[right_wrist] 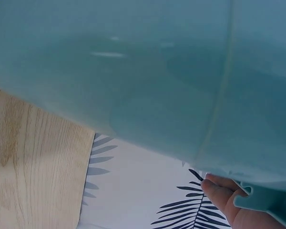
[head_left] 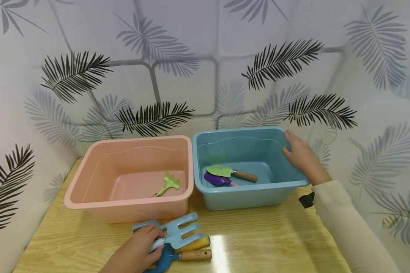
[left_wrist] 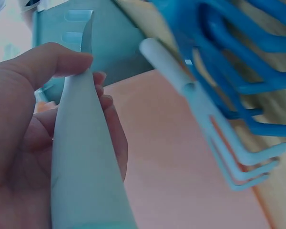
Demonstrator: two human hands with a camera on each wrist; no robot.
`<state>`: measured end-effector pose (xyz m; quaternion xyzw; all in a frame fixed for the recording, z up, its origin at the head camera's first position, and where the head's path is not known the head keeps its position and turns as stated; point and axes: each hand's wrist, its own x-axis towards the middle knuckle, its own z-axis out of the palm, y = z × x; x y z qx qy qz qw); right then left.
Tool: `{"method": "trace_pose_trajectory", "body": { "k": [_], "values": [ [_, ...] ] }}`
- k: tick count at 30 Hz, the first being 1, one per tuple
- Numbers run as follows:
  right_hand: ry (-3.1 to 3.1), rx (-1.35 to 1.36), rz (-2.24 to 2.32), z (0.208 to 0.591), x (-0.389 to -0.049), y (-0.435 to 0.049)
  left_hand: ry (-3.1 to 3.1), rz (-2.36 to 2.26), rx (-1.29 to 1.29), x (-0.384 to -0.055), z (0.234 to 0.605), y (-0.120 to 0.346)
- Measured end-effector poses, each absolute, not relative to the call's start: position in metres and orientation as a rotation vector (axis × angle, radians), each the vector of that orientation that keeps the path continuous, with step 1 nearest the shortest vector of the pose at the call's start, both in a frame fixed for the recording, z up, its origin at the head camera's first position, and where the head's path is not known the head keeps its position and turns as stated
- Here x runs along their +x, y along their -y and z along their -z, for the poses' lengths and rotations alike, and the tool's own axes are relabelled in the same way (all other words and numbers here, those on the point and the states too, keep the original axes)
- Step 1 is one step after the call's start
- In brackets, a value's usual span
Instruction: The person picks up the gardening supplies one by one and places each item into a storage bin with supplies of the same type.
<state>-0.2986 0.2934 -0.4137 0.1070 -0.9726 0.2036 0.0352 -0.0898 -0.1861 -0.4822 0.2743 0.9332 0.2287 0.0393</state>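
Observation:
My left hand [head_left: 136,248] grips a light-blue hand fork [head_left: 181,232] by its pale handle [left_wrist: 86,157], thumb on top. The fork's tines point right, above a small pile of garden tools in front of the pink tub [head_left: 140,208]. In that pile lie a dark-blue tool [head_left: 165,258] with a wooden handle, a yellow handle [head_left: 195,244] and another light-blue rake [left_wrist: 219,129]. At the far right, my right hand [head_left: 298,151] holds the rim of the blue tub [head_left: 242,197], thumb inside and fingers [right_wrist: 219,191] outside under the edge.
A green trowel [head_left: 222,171] and a purple trowel [head_left: 216,179] lie inside the blue tub. Inside the pink tub is a small green rake [head_left: 171,182]. Both tubs stand side by side on a wooden table [head_left: 259,235], against a leaf-patterned curtain [head_left: 205,76].

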Motion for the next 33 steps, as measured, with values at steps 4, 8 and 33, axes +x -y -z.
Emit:
{"method": "trace_pose_trajectory", "body": {
  "k": [4,8,33],
  "values": [
    [2.991,0.333,-0.624,0.414,-0.298,-0.293,-2.872,-0.802,0.854,-0.086,0.473,0.184],
    [2.994,0.335,-0.626,0.414,-0.299,-0.293,-2.877,-0.951,0.873,-0.084,0.462,0.184],
    [2.985,0.320,-0.649,0.417,-0.300,-0.295,-3.105,-1.247,0.899,-0.145,0.355,0.205]
  ]
}}
